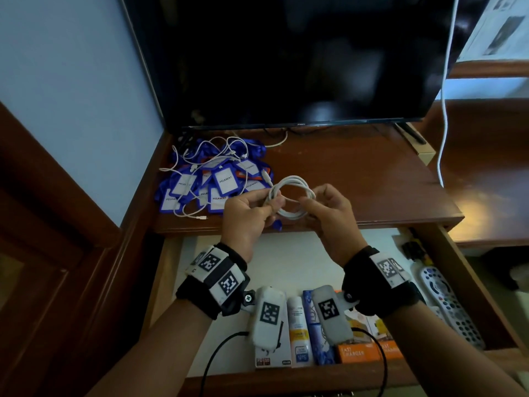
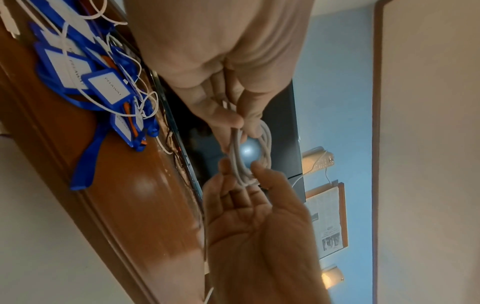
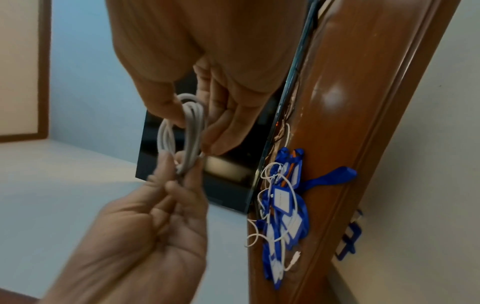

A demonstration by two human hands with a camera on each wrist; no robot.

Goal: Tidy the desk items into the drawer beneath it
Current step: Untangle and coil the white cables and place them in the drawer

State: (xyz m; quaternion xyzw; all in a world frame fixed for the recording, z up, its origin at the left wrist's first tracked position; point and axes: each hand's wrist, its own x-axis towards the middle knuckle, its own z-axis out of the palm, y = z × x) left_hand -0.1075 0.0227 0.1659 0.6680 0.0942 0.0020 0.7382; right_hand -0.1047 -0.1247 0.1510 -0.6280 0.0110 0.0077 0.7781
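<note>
While both hands hover over the worktop (image 1: pixel 357 179), the left hand (image 1: pixel 246 216) and right hand (image 1: pixel 332 216) each pinch the coiled white cable (image 1: pixel 289 196) in their grip. Blue badges (image 1: pixel 211 181) lie at ten o'clock; the open drawer (image 1: pixel 463 285) sits at six.

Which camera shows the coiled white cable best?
The head view: the whole cable shows as an open ring, pinched by the left hand and right hand. Both wrist views show the coil edge-on, partly hidden by fingers.

The wrist cameras (image 1: pixel 269 316) hide much of the drawer's boxes (image 1: pixel 297 351).
</note>
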